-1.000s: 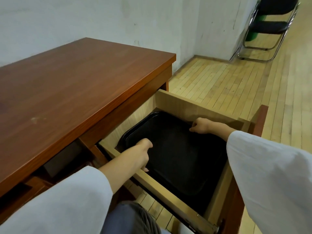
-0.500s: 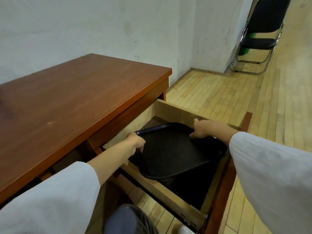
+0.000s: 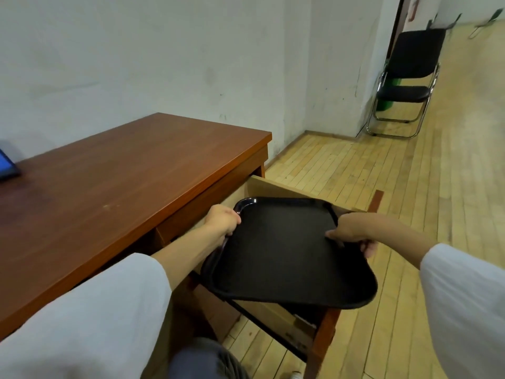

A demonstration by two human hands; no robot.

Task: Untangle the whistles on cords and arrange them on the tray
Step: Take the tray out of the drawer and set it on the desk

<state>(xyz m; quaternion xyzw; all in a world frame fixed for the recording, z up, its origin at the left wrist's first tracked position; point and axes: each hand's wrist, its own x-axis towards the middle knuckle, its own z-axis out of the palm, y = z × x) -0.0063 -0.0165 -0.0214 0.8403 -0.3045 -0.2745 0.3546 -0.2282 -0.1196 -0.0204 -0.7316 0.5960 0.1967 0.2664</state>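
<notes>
A black tray (image 3: 284, 253) is held roughly level above the open drawer (image 3: 273, 187) at the right end of the desk (image 3: 123, 173). The edge nearest the desk is gripped by the left hand (image 3: 222, 220), fingers curled over the rim; the edge away from the desk is pinched by the right hand (image 3: 351, 232), thumb on top, fingers beneath. No whistles or cords are seen on the desk or tray. Risk, as judged: if the tray is swung across too low, its rim may be struck against the desk edge and the hold jarred loose.
</notes>
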